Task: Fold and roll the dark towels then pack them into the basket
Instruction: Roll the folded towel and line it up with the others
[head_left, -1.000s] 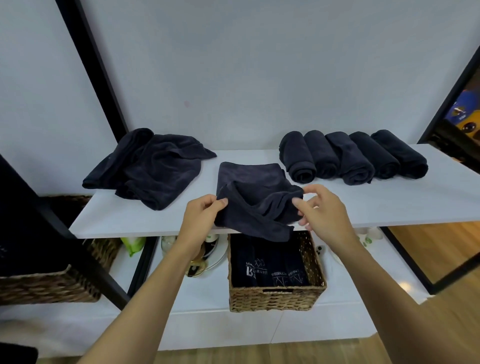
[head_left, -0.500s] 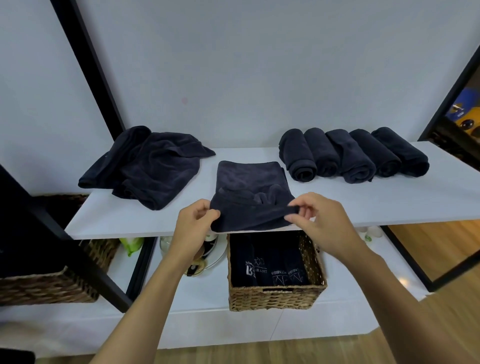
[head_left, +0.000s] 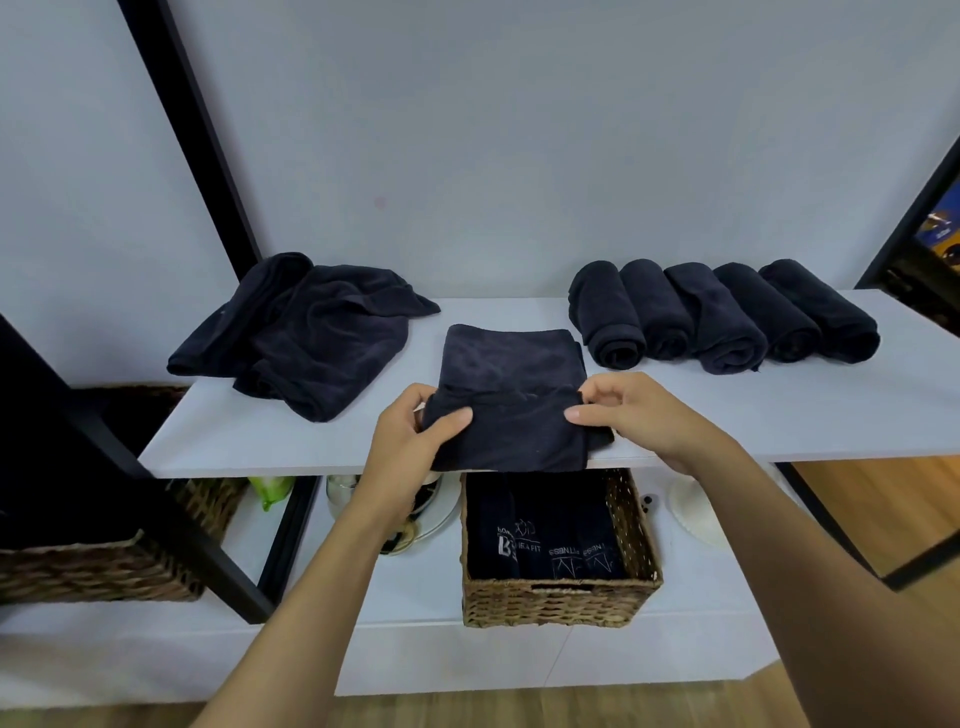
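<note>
The white shelf (head_left: 727, 415) carries the loose work. At 10 o'clock lies 1 heap of dark towels (head_left: 311, 338); at 2 o'clock 5 rolled towels (head_left: 727, 317) sit side by side, touching. Below, at 6 o'clock, 1 wicker basket (head_left: 556, 603) holds dark towels with printed logos. At centre lies 1 folded towel (head_left: 511, 364), its near end doubled over. The left hand (head_left: 410, 441) and right hand (head_left: 639, 415), apart, each pinch 1 side of that fold, thumbs on top.

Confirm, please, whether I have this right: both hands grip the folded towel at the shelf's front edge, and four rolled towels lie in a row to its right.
Not quite: the head view shows five rolled towels, not four. The left hand and right hand do grip the folded towel at the front edge of the shelf.
</note>
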